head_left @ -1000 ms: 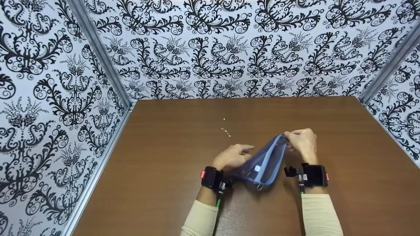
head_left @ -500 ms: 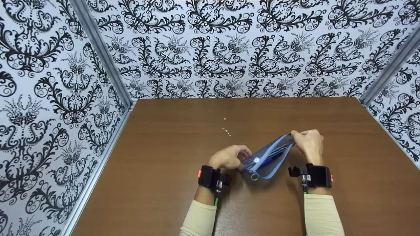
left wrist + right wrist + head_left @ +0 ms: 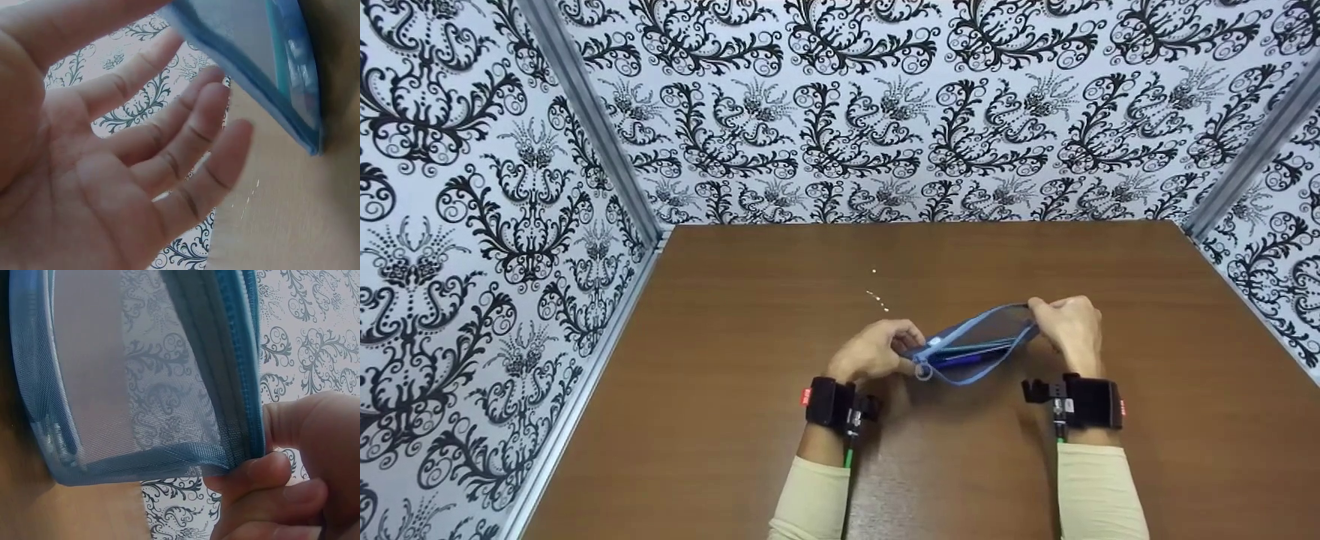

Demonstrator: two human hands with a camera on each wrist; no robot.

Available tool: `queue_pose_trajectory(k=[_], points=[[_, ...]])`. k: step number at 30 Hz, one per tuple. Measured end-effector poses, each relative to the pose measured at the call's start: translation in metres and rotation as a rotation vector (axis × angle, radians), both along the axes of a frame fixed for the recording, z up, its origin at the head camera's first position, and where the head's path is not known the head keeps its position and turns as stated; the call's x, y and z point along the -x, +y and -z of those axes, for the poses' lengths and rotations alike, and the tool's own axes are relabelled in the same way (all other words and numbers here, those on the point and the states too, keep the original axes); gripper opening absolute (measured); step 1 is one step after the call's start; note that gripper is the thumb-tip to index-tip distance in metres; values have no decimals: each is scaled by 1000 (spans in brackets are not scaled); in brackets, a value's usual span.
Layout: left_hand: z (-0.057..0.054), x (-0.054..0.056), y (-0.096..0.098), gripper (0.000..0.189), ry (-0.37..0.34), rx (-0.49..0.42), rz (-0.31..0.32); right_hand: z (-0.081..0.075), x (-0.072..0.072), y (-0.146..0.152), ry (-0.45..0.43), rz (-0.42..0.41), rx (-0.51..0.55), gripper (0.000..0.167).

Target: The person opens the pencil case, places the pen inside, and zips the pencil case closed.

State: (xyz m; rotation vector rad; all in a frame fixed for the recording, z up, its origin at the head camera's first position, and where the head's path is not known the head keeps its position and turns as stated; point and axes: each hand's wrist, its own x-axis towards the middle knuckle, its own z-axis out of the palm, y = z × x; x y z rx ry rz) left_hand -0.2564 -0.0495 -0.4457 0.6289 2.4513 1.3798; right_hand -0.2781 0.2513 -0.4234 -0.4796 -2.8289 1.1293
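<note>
A blue mesh zipper pouch (image 3: 1003, 322) hangs between both hands over the table, lying almost level, with a metal ring (image 3: 923, 371) at its left end. Through the mesh show a blue pen-like item (image 3: 964, 360) and a teal one. My left hand (image 3: 874, 349) pinches the left corner; in the left wrist view its thumb and index finger meet at the pouch edge (image 3: 236, 62), the other fingers loosely spread. With thumb and curled fingers, my right hand (image 3: 1069, 328) grips the right zipper end, as the zipper (image 3: 244, 354) in the right wrist view shows.
The brown wooden table (image 3: 735, 375) spreads beneath. Small pale specks (image 3: 877, 299) lie on it beyond the left hand. Patterned black-and-white panels (image 3: 847, 112) with grey metal posts stand at the back and sides. Black camera bands (image 3: 1091, 400) sit on both wrists.
The left hand has moved from beside the pouch to pinch its left corner. That end has risen, turning the pouch more level, and the pens inside have come into view. The right hand shifted slightly right.
</note>
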Motion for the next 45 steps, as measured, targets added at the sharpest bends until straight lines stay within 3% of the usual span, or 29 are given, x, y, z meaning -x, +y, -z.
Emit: queue_pose_trajectory(k=[12, 18, 21, 24, 27, 31, 35, 39, 45], points=[[2, 8, -2, 14, 163, -74, -241, -17, -12, 1, 4, -207, -29, 39], [2, 9, -2, 11, 169, -102, -291, -24, -18, -20, 191, -151, -100, 33], [2, 9, -2, 11, 179, -92, -301, -28, -22, -42, 327, -188, -126, 27], [2, 9, -2, 12, 183, -93, -297, -28, -25, -69, 406, -347, -107, 19], [2, 10, -2, 14, 190, -96, -290, -26, -30, -93, 421, -518, -92, 15], [2, 10, -2, 15, 202, -98, -291, -17, -32, -116, 409, -649, -115, 17], [2, 11, -2, 16, 219, -91, -295, -7, -32, -129, 442, -700, -196, 21], [2, 11, -2, 17, 235, -83, -289, -1, -33, -135, 484, -684, -274, 17], [2, 11, -3, 17, 268, -100, -267, 1, -33, -135, 499, -670, -260, 4]])
